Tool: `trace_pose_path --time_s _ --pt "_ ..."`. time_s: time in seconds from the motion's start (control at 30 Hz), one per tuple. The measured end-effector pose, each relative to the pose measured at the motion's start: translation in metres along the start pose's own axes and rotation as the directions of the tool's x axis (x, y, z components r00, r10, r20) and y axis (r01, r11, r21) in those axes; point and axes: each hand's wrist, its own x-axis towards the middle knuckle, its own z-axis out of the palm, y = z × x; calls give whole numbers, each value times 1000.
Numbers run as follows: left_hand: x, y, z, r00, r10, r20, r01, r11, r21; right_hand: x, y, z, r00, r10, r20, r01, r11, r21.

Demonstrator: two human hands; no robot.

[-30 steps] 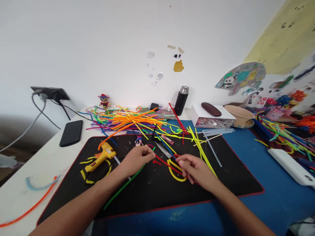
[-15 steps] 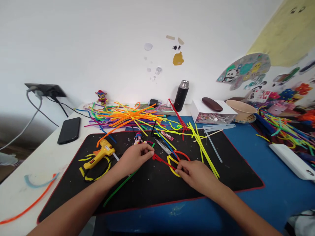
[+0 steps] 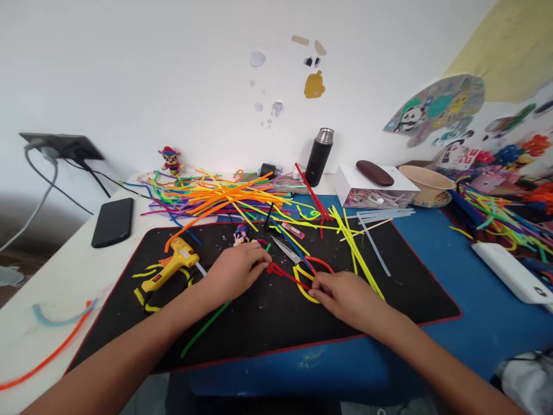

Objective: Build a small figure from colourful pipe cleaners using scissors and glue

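- Left hand (image 3: pixel 237 274), fingers drawn narrow, pinching the folded left end of the red strip (image 3: pixel 288 274)!
- Right hand (image 3: pixel 345 295) pinches that strip's right end; it slants between the hands, above the mat (image 3: pixel 276 340).
- Just behind, the scissors (image 3: pixel 286 249), blades pointing far left, yellow handle crossed by the strip.
- Glue gun (image 3: pixel 170 268) lying left of the left hand; small figure (image 3: pixel 241 234) just to its far side.
- Green strip (image 3: pixel 205 328) emerging on the near side of the left wrist.
- Yellow strips (image 3: pixel 360 259) right, beyond the right hand.
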Motion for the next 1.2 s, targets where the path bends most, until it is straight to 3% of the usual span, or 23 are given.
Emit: trace_pose_path --time_s 0.37,0.7,0.93,1.07,1.2 --pt "-1 -7 8 986 166 2 -166 979 117 1 -7 -9 998 15 56 -14 1000 -13" --pt "0 -6 12 982 185 29 -187 960 208 -1 -7 -7 999 4 34 -4 1000 4" --pt "0 -7 15 985 170 37 -174 960 219 1 -3 -19 999 22 44 -30 981 194" --pt "0 -8 18 989 147 35 -151 966 210 4 -1 -28 994 103 -31 -97 982 165" --pt "0 -9 19 987 157 22 -158 964 212 8 -5 -30 994 106 -41 -103 993 51"
